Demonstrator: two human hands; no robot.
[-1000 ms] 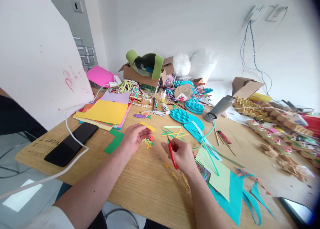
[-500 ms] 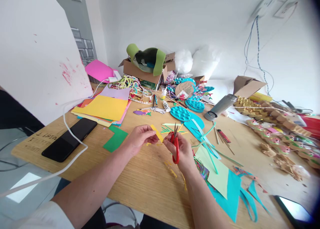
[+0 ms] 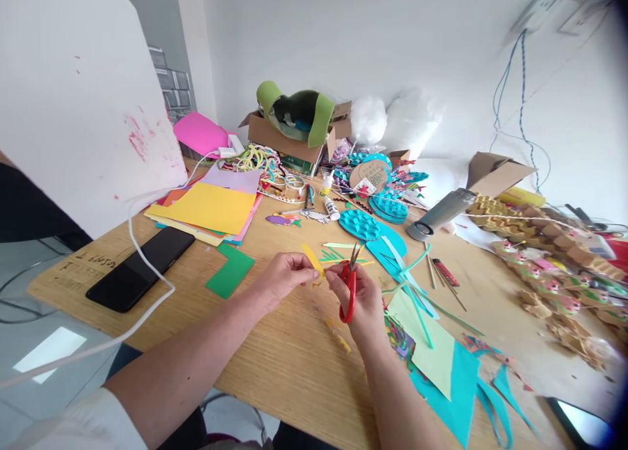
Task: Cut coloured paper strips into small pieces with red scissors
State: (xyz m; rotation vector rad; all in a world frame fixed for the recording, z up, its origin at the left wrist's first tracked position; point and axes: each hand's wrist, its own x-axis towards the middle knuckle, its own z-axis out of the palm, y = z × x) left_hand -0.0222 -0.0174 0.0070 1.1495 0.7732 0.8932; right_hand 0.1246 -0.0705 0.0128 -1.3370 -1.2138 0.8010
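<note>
Above the wooden counter (image 3: 275,365), the left hand (image 3: 285,278) pinches a yellow strip (image 3: 311,258) (likely light, flimsy, best held by its edges) while the right hand (image 3: 364,299) grips red-handled scissors (image 3: 350,297).

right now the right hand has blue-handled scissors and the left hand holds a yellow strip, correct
Not blue: the head view shows the scissors have red handles. The right hand does have them, and the left hand holds a yellow strip.
</note>
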